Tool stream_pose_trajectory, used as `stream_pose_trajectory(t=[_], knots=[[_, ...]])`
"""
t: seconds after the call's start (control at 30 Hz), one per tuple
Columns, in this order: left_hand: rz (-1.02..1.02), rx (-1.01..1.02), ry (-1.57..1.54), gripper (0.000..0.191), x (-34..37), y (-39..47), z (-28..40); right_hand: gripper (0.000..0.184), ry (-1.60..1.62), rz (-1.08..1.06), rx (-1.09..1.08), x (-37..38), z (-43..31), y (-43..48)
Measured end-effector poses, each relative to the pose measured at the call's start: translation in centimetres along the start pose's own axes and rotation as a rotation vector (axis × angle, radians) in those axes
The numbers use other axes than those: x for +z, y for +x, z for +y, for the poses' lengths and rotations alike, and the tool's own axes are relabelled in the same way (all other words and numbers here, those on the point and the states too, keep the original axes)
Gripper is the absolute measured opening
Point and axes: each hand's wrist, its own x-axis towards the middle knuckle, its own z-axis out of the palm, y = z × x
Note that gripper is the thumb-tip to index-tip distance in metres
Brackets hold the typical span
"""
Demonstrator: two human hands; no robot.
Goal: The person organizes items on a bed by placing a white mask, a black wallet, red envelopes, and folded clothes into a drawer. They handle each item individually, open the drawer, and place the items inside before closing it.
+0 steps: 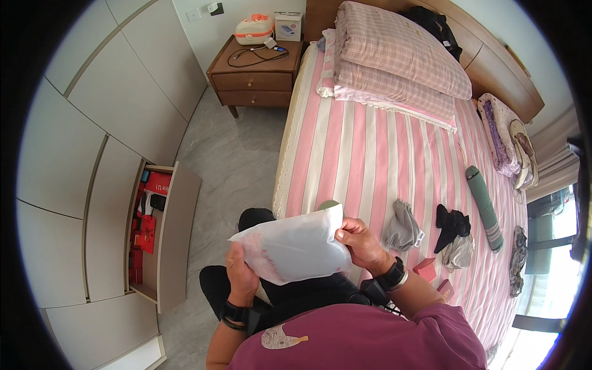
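A frosted white plastic pouch (pixel 296 245) with faint red printing is stretched between my two hands, above my lap. My left hand (pixel 243 273) grips its left end, thumb on top. At the upper right end, my right hand (pixel 363 243) pinches the edge between thumb and fingers. What lies inside the pouch cannot be made out. Just behind its top edge, part of a round green thing (pixel 329 204) shows on the striped bedspread (pixel 314 171).
An open drawer (pixel 178 240) with red boxes and packets stands out at the left. On the bed lie a grey cloth bag (pixel 402 226), black cloth (pixel 452 224), a green cylindrical bag (pixel 483 208), red boxes (pixel 425 269) and folded quilts (pixel 397 60). A nightstand (pixel 254 78) holds cables.
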Motion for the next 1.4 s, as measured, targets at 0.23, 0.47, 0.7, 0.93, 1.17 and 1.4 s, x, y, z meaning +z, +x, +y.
stream_pose_trajectory(t=[0.23,0.47,0.7,0.93,1.17,1.4], knots=[[-0.035,0.035,-0.125,0.034,0.5,0.0,1.3,0.016,-0.013,0.003,-0.012,-0.4,0.3,0.0],[0.072,-0.008,0.001,0.025,0.0,-0.5,1.3,0.016,-0.046,0.108,-0.019,-0.3,0.4,0.4],[0.122,-0.04,0.135,0.018,1.4,0.0,1.6,0.009,-0.104,0.241,-0.003,-0.5,0.3,0.8],[-0.102,-0.326,0.237,0.034,2.1,1.3,0.8,0.009,-0.088,0.488,-0.264,-7.8,-2.5,1.0],[-0.261,-0.564,0.635,0.032,-0.6,0.7,-3.3,0.024,-0.913,1.063,-0.11,-17.8,-2.7,-5.6],[-0.197,-0.619,0.476,0.031,-2.7,1.4,-4.0,0.057,-1.712,0.943,-0.1,-21.9,-3.5,-14.6]])
